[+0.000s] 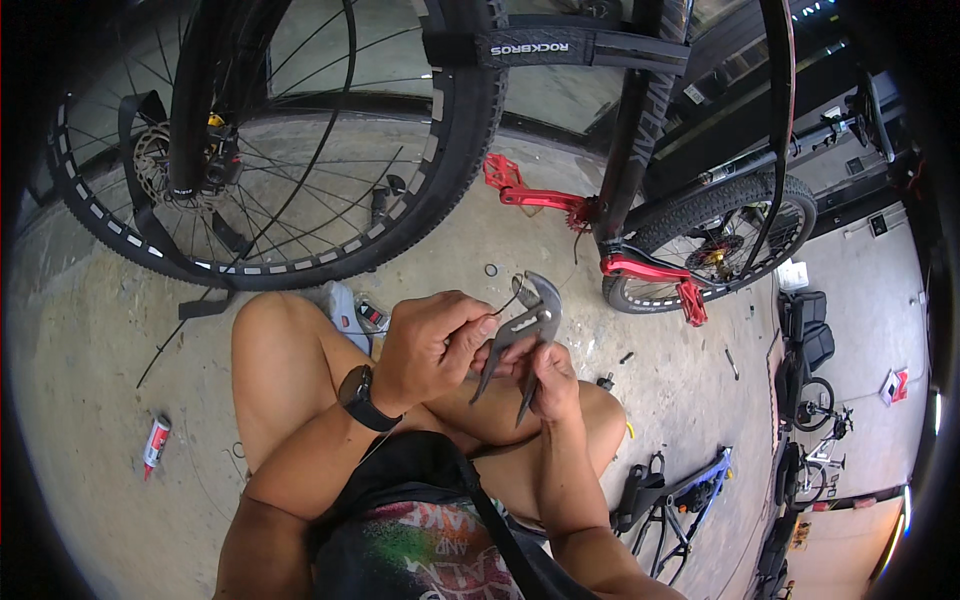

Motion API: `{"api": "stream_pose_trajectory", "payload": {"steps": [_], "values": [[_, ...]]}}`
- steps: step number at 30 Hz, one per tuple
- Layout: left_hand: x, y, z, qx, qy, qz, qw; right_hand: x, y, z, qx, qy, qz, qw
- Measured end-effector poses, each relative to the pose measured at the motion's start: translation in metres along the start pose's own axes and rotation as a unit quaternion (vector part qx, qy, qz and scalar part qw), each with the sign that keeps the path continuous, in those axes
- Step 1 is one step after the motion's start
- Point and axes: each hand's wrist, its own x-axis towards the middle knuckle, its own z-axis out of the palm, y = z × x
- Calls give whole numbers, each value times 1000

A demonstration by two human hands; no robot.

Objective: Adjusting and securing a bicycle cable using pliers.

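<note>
Over my lap, my left hand (435, 345) is closed in a pinch on a thin dark cable (508, 303). The cable's end curves up to the jaws of a pair of grey slip-joint pliers (541, 318); whether the jaws bite on it, I cannot tell. My right hand (552, 382) is wrapped round the pliers' handles from the right, with the jaws pointing up and away from me. The two handles spread apart toward my lap. A black watch (366, 398) sits on my left wrist.
A bicycle's large front wheel (440, 190) stands ahead on the left, with red cranks (545, 197) and a rear wheel (640, 235) to the right. On the concrete floor lie a red-white tube (156, 442), a small ring (491, 270) and a blue-black frame (690, 490).
</note>
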Motion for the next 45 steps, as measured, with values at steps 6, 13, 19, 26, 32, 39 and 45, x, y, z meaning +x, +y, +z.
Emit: {"api": "stream_pose_trajectory", "payload": {"steps": [6,13,19,26,32,39,45], "values": [[0,0,-5,-6,-13,-17,1000,4,2,12,-229,44,-139,962],[2,0,-4,-15,-20,-39,999,5,2,10,-287,70,-192,936],[1,-2,-5,-22,-39,-43,998,8,-5,16,-362,82,-212,904],[1,-2,-3,-18,-47,-54,997,3,-1,9,-362,100,-197,906],[1,-3,-4,-3,-44,-54,998,5,0,10,-371,120,-181,903],[0,-5,-7,-30,-50,-90,994,9,0,11,-377,111,-221,893],[0,-6,-6,-36,-54,-97,993,6,3,9,-369,121,-213,897]]}}
